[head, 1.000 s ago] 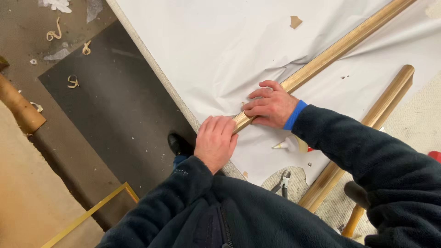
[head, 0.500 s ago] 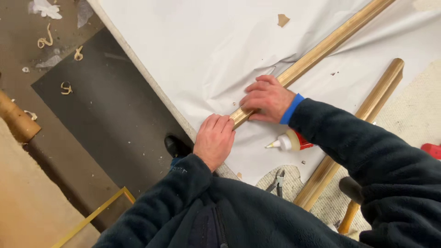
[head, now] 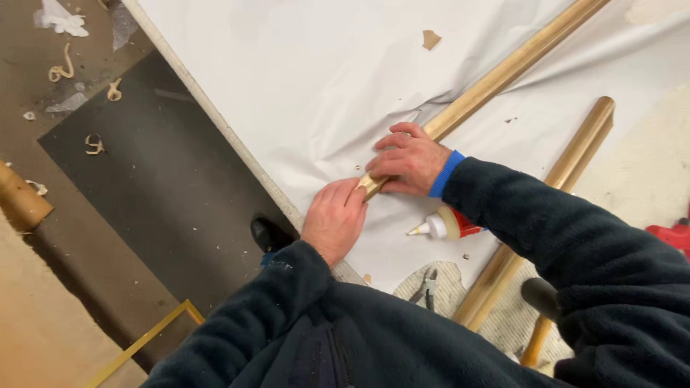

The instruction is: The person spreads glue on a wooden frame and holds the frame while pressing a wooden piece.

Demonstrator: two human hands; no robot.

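Two hands on one long gold moulding strip point(head: 496, 80), lying diagonally across the white paper sheet point(head: 302, 79) on the table, near end right by the table edge point(head: 215, 122). Right hand point(head: 411, 159) clamped down over the strip just above that end, fingers wrapped across it. Left hand point(head: 333, 219) curled up against the very tip, fingertips touching it, can't tell how tight. Glue bottle point(head: 444, 224) on its side just beside the right wrist. Second gold strip point(head: 568, 169) further right, partly under the sleeve. Small pliers point(head: 429, 282) close to the body, wood shavings point(head: 61, 70) on the floor.
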